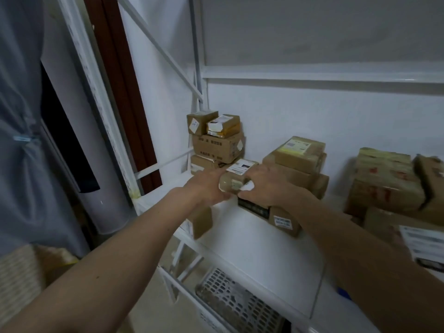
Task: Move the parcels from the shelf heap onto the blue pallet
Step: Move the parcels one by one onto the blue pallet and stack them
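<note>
Both my hands hold a small brown parcel [236,176] with a white label on top, over the white shelf [254,241]. My left hand [206,188] grips its left end, and my right hand [264,186] curls over its right end. Beneath it lies a flat box with a dark side and a label [276,216]. A stack of brown parcels [216,138] stands in the shelf's back left corner. Another stack [298,157] sits just behind my right hand. The blue pallet is out of view.
Larger taped cartons [386,181] fill the shelf's right side, with a labelled parcel [422,243] at the right edge. A small box [201,222] hangs at the shelf's front left. White rack posts [198,51] frame the shelf. A perforated crate [235,301] sits below.
</note>
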{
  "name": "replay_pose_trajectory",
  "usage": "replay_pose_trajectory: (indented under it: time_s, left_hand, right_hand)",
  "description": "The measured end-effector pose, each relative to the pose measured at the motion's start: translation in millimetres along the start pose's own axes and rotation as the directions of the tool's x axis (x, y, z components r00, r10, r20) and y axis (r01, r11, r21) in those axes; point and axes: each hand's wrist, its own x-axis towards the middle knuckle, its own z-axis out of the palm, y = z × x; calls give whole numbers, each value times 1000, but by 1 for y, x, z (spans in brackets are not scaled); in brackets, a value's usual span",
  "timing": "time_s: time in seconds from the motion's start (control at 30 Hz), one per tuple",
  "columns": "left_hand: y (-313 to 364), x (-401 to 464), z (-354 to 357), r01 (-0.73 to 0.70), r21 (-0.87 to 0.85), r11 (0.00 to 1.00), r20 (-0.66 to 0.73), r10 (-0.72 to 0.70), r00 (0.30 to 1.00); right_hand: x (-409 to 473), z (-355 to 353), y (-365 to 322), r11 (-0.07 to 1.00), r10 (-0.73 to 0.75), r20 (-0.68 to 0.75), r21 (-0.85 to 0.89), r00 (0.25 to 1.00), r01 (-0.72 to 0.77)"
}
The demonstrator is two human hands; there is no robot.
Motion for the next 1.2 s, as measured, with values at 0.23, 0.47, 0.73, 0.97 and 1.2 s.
replay_pose_trajectory:
  time_s: [0.23,0.47,0.73,0.97,1.2]
  left_hand:
    - [-86,12,-3,50,19,999,69,-51,996]
    - [-115,35,15,23,-31,999,131,-18,991]
    - [-112,78,30,-41,-26,999,177,45,983]
    - [-55,152,26,-210,10,978,185,204,961]
    - [11,214,46,-303,-208,930,107,329,938]
  right_hand:
    - [51,40,-59,991,65,102,108,993,-76]
    - [74,68,-64,987,107,148,107,983,-123]
    - [112,91,-34,975,178,171,100,969,-197]
    - [125,71,27,927,346,29,147,938,-346]
    - [115,47,81,768,636,-397,242,661,-593]
